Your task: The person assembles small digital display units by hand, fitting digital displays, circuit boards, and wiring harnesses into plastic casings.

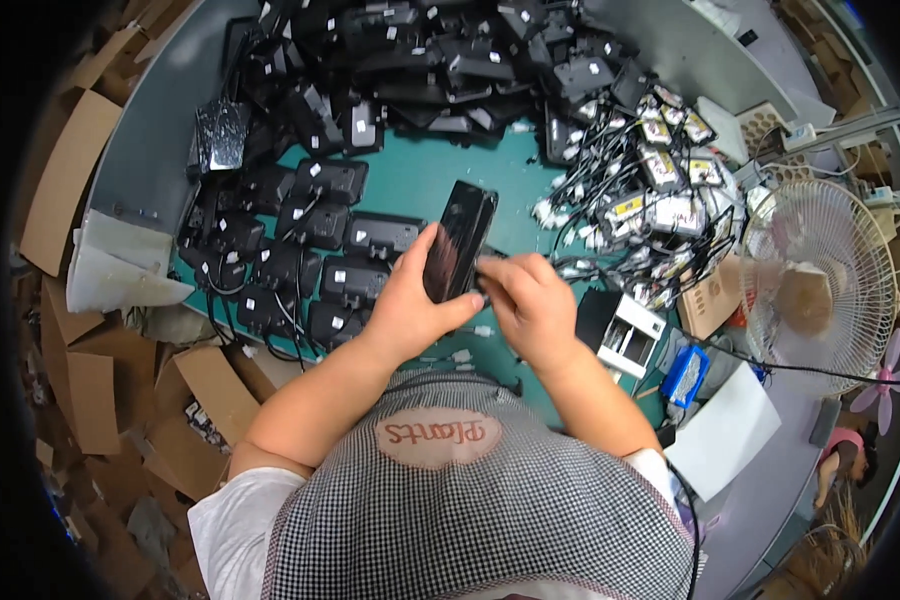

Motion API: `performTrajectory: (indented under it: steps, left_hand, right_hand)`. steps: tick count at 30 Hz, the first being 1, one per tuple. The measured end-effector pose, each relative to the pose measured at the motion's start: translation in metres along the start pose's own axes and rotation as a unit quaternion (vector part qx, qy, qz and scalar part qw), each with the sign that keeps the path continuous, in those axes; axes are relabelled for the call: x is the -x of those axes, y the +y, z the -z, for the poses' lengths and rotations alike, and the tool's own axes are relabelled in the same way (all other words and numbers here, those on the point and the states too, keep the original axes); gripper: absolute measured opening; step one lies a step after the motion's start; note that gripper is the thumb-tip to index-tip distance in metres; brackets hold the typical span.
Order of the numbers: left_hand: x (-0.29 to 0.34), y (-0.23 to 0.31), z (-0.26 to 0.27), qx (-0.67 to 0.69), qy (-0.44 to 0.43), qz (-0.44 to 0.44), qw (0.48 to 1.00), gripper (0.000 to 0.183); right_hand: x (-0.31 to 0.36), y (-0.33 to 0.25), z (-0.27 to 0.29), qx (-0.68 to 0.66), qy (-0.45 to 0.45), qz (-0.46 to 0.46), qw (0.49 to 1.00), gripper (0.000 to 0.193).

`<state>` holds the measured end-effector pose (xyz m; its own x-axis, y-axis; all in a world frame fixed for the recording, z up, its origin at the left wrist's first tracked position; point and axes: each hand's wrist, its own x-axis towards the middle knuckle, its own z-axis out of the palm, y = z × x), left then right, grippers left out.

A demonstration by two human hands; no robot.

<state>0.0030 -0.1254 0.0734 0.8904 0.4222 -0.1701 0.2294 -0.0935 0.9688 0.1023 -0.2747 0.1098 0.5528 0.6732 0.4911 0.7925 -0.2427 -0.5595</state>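
My left hand [410, 305] is wrapped round a glossy black rectangular device [458, 240], held tilted on edge above the green mat [420, 170]. At the device's right edge, the fingers of my right hand [532, 305] are pinched together. Whatever sits between those fingertips is too small and hidden to make out. To the left, black housings [355, 280] with cables lie in rows on the mat. Loose white connectors [460, 356] rest just below my hands.
A heap of black housings [430, 60] fills the back. Labelled modules with tangled cables [660, 165] lie at the right, near a fan [820, 285]. A white-and-black box [630, 335], blue tray [685, 375] and paper sheet [725, 430] stand at front right. Cardboard boxes [70, 190] crowd the left.
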Motion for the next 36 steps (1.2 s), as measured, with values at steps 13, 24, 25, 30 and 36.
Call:
performTrajectory:
  steps: [13, 24, 25, 30, 36]
  left_hand:
    - [0.006, 0.026, 0.005, -0.2, 0.01, 0.0, 0.98, 0.107]
    - [0.013, 0.02, 0.017, -0.229, -0.066, -0.061, 0.969, 0.109]
    - [0.015, 0.018, 0.021, -0.236, -0.101, -0.096, 0.962, 0.109]
    - [0.029, 0.002, 0.029, -0.165, -0.233, -0.15, 0.947, 0.113]
    - [0.032, 0.008, 0.022, -0.148, -0.255, -0.11, 0.949, 0.113]
  right_hand:
    - [0.009, 0.004, -0.006, 0.031, -0.032, -0.033, 0.998, 0.026]
    - [0.02, 0.013, 0.001, -0.061, -0.142, -0.23, 0.961, 0.024]
    - [0.023, 0.013, 0.003, -0.074, -0.123, -0.216, 0.966, 0.051]
    - [0.037, 0.013, 0.01, -0.639, -0.205, -0.236, 0.703, 0.142]
    - [0.042, 0.008, -0.021, -0.599, -0.05, -0.223, 0.767, 0.151]
